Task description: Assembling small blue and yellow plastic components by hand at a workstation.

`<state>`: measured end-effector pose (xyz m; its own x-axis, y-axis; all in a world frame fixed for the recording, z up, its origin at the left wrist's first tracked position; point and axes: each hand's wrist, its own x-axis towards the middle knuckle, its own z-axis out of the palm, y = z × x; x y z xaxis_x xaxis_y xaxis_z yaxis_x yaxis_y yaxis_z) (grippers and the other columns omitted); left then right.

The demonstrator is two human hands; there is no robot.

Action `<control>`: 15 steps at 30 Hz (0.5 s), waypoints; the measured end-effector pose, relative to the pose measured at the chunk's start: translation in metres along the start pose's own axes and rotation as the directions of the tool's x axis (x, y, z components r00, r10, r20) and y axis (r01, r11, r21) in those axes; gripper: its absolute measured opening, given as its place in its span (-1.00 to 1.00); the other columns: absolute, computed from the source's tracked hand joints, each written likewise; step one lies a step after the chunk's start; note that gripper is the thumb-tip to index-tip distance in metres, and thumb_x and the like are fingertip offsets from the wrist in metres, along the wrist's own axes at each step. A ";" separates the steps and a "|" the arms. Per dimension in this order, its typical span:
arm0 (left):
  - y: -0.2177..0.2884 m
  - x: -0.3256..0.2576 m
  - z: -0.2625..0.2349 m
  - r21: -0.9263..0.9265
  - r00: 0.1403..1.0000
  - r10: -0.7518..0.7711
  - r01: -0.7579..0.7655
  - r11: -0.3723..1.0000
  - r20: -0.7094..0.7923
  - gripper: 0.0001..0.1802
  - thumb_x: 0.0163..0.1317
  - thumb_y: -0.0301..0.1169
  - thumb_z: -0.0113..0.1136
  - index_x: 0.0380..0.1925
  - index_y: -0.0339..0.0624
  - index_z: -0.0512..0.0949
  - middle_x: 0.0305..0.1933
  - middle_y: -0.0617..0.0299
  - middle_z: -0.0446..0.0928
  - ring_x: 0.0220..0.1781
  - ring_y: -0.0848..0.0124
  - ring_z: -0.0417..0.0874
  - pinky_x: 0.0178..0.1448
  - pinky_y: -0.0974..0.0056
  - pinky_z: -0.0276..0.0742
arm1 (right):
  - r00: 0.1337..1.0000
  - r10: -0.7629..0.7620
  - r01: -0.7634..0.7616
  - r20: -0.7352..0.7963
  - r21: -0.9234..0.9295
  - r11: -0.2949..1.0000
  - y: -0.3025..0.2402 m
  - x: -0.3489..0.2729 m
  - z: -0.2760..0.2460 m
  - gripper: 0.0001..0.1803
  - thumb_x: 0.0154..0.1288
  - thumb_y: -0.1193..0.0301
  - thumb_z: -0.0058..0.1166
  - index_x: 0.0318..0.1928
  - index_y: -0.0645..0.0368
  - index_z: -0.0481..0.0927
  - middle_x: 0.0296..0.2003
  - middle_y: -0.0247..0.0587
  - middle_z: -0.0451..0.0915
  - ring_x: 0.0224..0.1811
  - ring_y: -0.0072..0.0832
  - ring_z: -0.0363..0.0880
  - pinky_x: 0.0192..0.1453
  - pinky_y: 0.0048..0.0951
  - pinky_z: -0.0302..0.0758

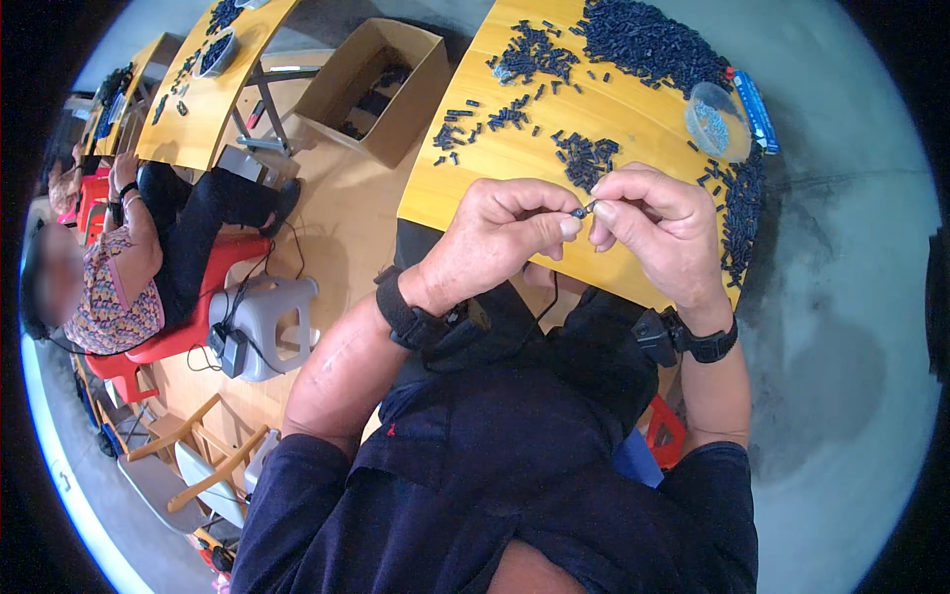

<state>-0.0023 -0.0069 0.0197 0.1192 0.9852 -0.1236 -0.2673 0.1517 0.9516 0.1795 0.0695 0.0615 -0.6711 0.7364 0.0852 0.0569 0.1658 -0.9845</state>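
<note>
Both hands meet in front of me over the near edge of the yellow table (424, 203). My left hand (495, 236) is closed in a pinch on a small dark cylindrical piece (579, 212), its end pointing toward the other hand. Fingertips of my right hand (661, 223) are pinched together right beside that end, on something too small to name. Just beyond my fingers lies a small heap of black cylindrical pieces (586, 158). More of them form a large pile (648, 45) at the back, looser groups at the left and a strip along the right edge.
A clear tub of light blue bits (714, 127) stands at the table's right side, by a blue box (754, 111). On the floor is an open cardboard box (381, 89). A grey stool (262, 322) and a seated person (124, 267) are at left.
</note>
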 end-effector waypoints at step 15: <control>-0.005 0.001 -0.003 0.004 0.999 0.028 -0.028 1.000 0.035 -0.86 0.26 -0.50 0.18 -0.22 -0.33 0.60 -0.37 0.31 0.59 -0.38 0.59 0.58 -0.26 0.48 0.52 | 0.999 -0.011 0.015 0.050 -0.086 0.996 -0.001 0.003 0.001 -0.93 0.22 0.65 0.09 -0.27 0.36 0.59 -0.39 -0.25 0.55 -0.47 -0.65 0.55 -0.40 -0.66 0.50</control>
<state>-0.0039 -0.0061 0.0139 0.1450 0.9856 -0.0870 -0.2670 0.1236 0.9557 0.1768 0.0711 0.0621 -0.7080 0.7007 0.0881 0.1098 0.2325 -0.9664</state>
